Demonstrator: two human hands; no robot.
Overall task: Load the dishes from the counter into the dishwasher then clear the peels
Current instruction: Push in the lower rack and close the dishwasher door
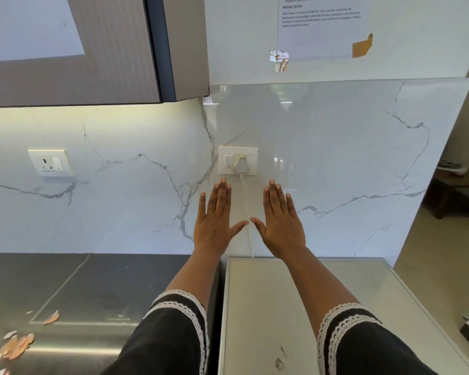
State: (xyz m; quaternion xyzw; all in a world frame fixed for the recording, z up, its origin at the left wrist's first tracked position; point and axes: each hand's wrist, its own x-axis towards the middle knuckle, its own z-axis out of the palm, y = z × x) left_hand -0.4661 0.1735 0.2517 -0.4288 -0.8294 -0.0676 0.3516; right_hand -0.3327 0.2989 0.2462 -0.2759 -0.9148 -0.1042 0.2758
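We see both arms stretched forward at chest height, backs of the hands facing us. The left hand (pixel 216 217) and the right hand (pixel 280 220) are flat and spread, fingers straight and pointing up, holding nothing. The two thumb tips nearly meet in the middle; we cannot tell whether they touch. Black sleeves (pixel 173 334) with white lace trim cover the forearms up to the elbows.

Behind the hands is a white marble wall (pixel 349 158) with grey veins. Just above the fingertips sits a white switch plate (pixel 238 161) with a plug (pixel 241 164) in it; its cord (pixel 244 201) runs down between the hands. A second socket (pixel 50 162) is on the wall well to the left, under a grey cabinet (pixel 79 63).

A sheet of paper (pixel 322 25) is taped high on the wall with tan tape (pixel 362 46). We can read the heading "INITIAL STATE" in bold; the smaller lines below it are too blurred to read surely.

Below the left arm is a dark counter (pixel 92 280). Brown peels (pixel 16 345) lie scattered at its lower left corner. Below the right arm is a pale glass-topped surface (pixel 268 307); we cannot tell what it belongs to. No dishes show in this view.
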